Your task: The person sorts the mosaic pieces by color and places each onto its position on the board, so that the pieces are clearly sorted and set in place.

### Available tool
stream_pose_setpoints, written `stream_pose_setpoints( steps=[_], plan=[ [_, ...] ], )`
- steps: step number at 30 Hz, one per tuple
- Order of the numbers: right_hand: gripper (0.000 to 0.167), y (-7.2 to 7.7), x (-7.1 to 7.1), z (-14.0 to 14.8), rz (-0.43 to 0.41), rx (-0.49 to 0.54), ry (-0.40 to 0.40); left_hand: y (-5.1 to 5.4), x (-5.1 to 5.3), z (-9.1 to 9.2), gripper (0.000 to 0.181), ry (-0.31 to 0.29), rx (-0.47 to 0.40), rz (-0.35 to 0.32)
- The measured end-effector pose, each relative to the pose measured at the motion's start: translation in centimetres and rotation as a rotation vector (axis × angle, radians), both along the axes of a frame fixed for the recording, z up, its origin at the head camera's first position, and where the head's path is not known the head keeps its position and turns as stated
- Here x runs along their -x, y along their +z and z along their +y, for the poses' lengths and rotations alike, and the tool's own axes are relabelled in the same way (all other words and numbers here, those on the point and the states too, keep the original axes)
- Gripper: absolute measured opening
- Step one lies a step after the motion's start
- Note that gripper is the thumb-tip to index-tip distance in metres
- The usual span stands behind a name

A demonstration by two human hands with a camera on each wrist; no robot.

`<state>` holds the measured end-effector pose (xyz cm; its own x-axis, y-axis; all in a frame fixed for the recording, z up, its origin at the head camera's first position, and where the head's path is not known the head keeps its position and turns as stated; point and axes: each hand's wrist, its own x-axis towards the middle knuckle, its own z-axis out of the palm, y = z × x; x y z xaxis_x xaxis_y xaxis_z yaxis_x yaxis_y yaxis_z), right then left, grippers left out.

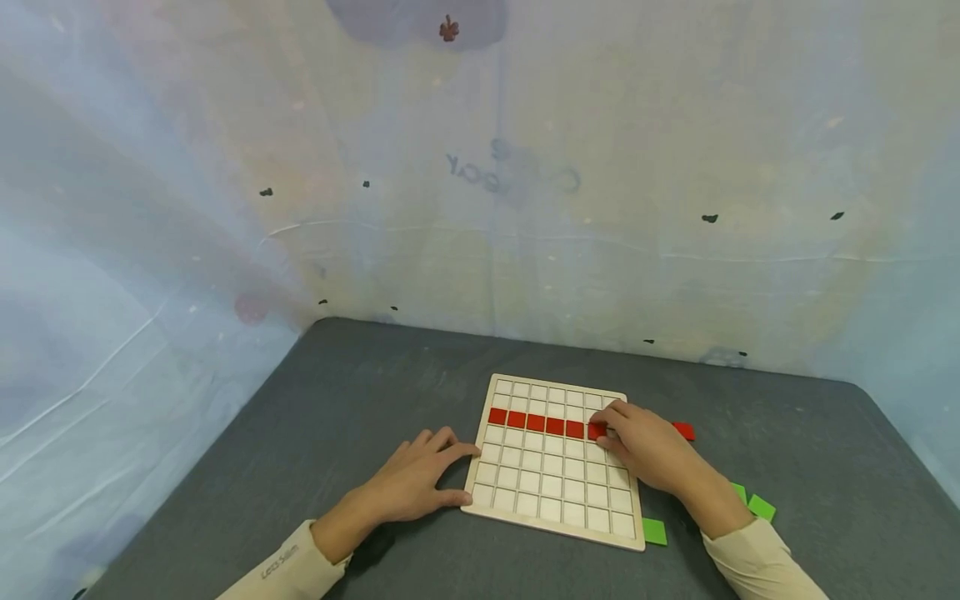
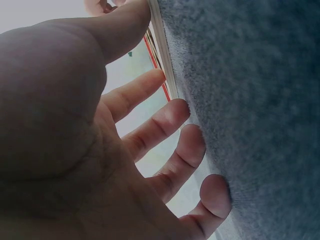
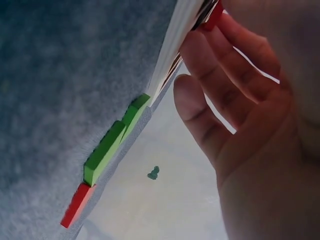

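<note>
Grid board [image 1: 529, 482] is lying toward the back edge of the worktop [image 1: 397, 375], before sheeting [image 1: 600, 125], holding red tiles [image 1: 536, 422]; right hand [image 1: 651, 446] is pinching one. Left wrist: left hand [image 2: 90, 160] is touching board, fingers wide. Right wrist: green tiles [image 3: 105, 152] lying nearby.

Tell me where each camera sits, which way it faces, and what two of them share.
Head: worn there, facing forward and down at the board; left hand, right hand and sleeves show.
Left wrist: worn there, facing the board's edge; left hand shows, palm side.
Right wrist: worn there, facing green tiles and board edge; right hand shows, palm side.
Head and right wrist share green tiles.
</note>
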<state>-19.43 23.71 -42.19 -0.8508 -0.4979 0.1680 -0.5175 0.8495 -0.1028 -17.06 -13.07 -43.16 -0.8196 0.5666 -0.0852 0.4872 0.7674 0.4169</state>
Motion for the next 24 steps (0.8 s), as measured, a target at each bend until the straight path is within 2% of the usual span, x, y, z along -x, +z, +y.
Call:
stream_pose_setpoints(
  steps=[17,24],
  plan=[
    [0.029,-0.06,-0.14,-0.22,0.054,0.011,0.033,0.04,-0.04,0.03,0.059,0.004,-0.004,0.005],
    [0.029,-0.1,-0.11,-0.13,0.042,0.01,0.042,0.01,-0.07,0.01,0.059,0.002,-0.005,0.005]
  ],
)
